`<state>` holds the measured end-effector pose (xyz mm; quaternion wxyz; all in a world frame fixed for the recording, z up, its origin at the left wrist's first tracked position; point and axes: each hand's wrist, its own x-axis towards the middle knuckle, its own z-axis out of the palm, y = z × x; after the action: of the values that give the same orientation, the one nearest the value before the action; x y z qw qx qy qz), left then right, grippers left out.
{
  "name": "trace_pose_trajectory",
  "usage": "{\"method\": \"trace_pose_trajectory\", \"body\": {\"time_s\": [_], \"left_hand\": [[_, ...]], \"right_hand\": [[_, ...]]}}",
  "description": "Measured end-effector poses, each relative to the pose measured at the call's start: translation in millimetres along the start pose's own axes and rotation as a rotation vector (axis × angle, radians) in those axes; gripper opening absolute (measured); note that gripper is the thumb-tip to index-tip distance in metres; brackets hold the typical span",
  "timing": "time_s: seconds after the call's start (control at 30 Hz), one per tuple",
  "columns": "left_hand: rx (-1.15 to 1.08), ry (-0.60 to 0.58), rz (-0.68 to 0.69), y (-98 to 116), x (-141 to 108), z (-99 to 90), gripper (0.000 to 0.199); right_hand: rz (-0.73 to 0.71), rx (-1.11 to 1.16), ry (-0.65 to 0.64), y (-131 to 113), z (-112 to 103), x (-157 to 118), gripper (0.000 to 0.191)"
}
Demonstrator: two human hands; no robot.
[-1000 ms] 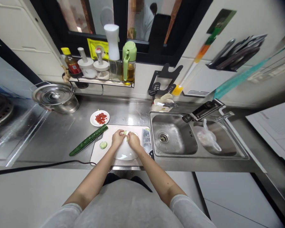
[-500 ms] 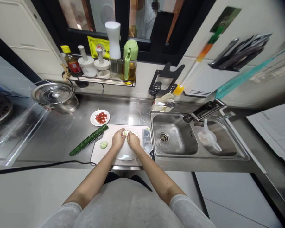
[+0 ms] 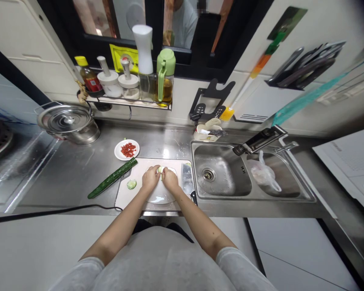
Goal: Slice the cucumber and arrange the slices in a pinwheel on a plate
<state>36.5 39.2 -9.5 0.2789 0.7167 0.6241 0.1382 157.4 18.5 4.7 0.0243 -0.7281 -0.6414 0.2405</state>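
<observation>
Red chopped bits (image 3: 128, 150) already plated; pale green slices (image 3: 131, 184) cut, on the white cutting board (image 3: 123, 199). Long dark-green cucumber (image 3: 112, 178) lies on the steel table (image 3: 63, 173), its main length unsliced. Your left hand (image 3: 150, 178) and right hand (image 3: 170, 180) meet over the white plate (image 3: 161, 197), wrists forward, grip nearly closed, fingertips pinching a small pale-green piece (image 3: 160, 169).

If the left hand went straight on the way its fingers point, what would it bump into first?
Probably the small pale green piece that the left hand already seems to pinch, then the right hand just beyond. How they line up in depth is hard to tell.
</observation>
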Motion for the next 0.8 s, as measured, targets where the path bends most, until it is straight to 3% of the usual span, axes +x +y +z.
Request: {"method": "trace_pose_trajectory", "body": {"time_s": [0.2,0.4,0.8], "left_hand": [[-0.019,0.02,-0.019,0.4,-0.8,-2.2,0.041],[-0.125,0.133,-0.027,-11.4,-13.4,-20.5,0.036],[-0.235,0.298,-0.255,-89.9,-73.0,-53.7,0.034]], "right_hand": [[0.009,0.022,-0.003,0.5,-3.4,-1.6,0.024],[0.032,0.094,0.084,11.5,-10.9,-11.9,0.023],[-0.01,0.27,0.211,34.1,-13.5,-52.4,0.027]]}}
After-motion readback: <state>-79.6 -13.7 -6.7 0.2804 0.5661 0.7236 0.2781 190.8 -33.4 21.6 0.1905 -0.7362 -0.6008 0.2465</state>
